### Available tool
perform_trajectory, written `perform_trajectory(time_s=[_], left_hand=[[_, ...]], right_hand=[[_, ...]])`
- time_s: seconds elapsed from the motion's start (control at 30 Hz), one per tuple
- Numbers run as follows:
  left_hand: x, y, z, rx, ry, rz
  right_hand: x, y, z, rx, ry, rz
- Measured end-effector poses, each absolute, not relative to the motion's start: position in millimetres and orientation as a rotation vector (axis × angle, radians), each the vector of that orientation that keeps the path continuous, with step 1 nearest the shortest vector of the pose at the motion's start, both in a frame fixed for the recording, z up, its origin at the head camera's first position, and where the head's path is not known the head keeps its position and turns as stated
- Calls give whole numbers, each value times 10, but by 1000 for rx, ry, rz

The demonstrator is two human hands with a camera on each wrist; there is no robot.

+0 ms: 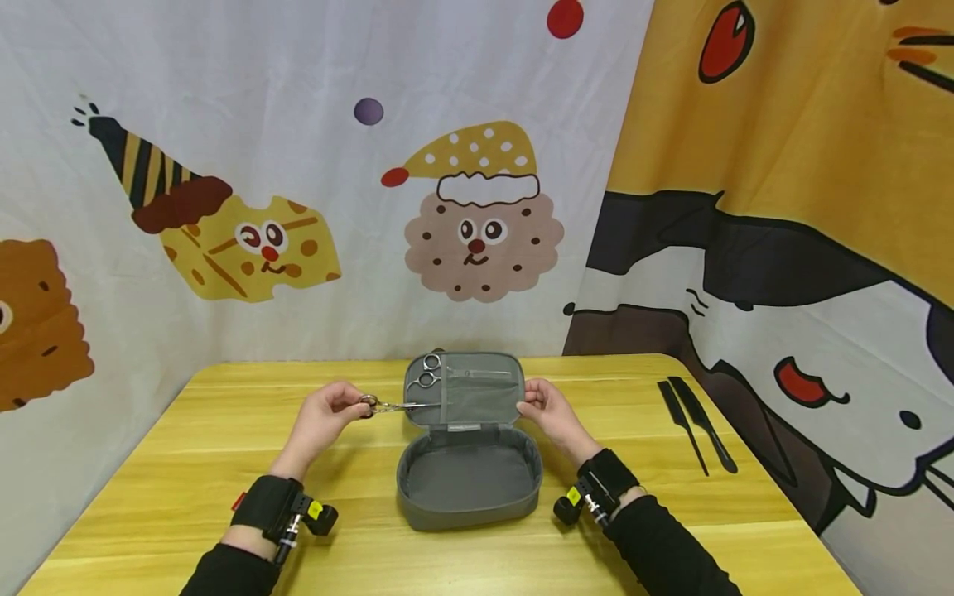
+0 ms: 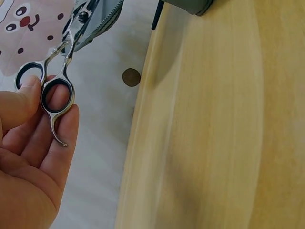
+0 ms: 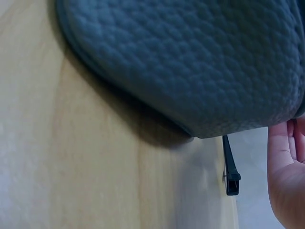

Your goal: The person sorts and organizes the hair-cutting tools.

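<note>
Left hand (image 1: pixel 328 410): closed on the scissors (image 2: pixel 59 90), the handles being pinched between thumb and fingers. The scissors are held at the left side of the raised lid (image 1: pixel 423 416). Their long axis is near level and runs left to right; the finger rings are at the left and the blades are pointed right, across the lid's left edge. Whether the tips are inside a slot cannot be told. A second pair (image 1: pixel 426 372), rings to the left, is seen just above, at the lid's upper left. To its right a mesh pocket (image 1: pixel 484 401) is fitted, with a slim pale thing along its top, too faint to name. Below the lid stands the case (image 1: pixel 471 517), grey and open.

Right hand (image 1: pixel 547 408): narrow, the lid's right edge being gripped by it. Well to the right lie a thin comb (image 1: pixel 680 415) and a wide comb (image 1: pixel 701 418), both black and slanted, handles toward the near right.

The table (image 1: pixel 171 463) is yellow and wood-grained. Behind, a white cloth (image 1: pixel 246 50) is printed with cheese and biscuit faces; at the right a yellow cloth (image 1: pixel 671 149) is hung.
</note>
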State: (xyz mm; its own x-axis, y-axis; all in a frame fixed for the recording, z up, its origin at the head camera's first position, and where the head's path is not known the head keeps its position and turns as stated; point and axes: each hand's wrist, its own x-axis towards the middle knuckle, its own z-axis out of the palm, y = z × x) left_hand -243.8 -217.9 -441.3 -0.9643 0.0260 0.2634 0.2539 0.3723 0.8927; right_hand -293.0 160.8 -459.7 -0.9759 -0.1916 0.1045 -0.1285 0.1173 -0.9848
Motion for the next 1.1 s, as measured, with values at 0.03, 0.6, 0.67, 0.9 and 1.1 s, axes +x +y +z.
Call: perform_trajectory(time_s=[0.03,0.6,0.67,0.9,1.1], left_hand=[[-2437,-2179,-4420,-257,-2420,-1631],[-2476,-2011,-4487,-458,-2336,-1533],[-2472,-1980,-4483,-490,-2324,-1509],[-2486,-1860,-4468,-561,-2311,-1427],[-2486,-1815,-4473,-548,-2308,-1406]], right_hand=[[-2930,1610,-4599,-332,2313,-2027],[-2922,1607,-4607,-347,2321,-2041],[-2919,1610,-4605,-349,2321,-2040],[-2886,1597,-4567,-351,2322,-2036],[-2870,1602,-4556,-336,2320,-2034]])
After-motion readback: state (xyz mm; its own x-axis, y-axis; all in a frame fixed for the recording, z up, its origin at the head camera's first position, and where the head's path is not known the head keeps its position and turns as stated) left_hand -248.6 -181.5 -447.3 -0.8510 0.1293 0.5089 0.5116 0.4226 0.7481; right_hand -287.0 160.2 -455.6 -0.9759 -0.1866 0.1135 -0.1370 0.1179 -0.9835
